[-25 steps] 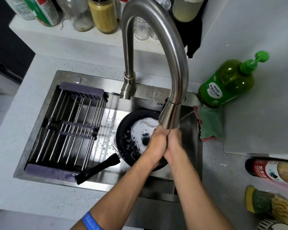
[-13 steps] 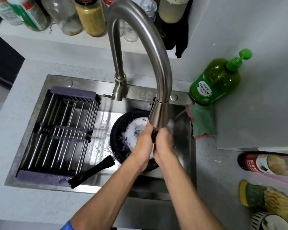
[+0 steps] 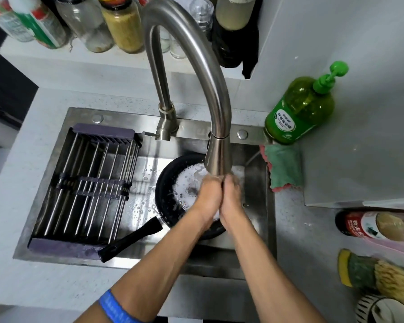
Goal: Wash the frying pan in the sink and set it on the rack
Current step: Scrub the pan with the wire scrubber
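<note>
The frying pan (image 3: 173, 194) sits in the right half of the sink (image 3: 56, 173), full of white suds, its black handle (image 3: 131, 240) reaching toward the sink's front edge and ending against the near end of the drying rack (image 3: 86, 185) that spans the left half. Directly under the faucet head (image 3: 218, 157), the left hand (image 3: 208, 197) and right hand (image 3: 231, 197) are pressed together palm to palm above the pan, and neither grips the pan. The likeliest trouble from here is slipperiness: wet, soapy hands on a wet handle could let the pan slide or twist when it is lifted toward the rack, and suds remaining in the pan would go with it if it is not rinsed. Water striking the hands could also splash onto the worktop. The fingers look loosely curled against each other, but the faucet head hides their tips, so whether they enclose anything small cannot be told.
</note>
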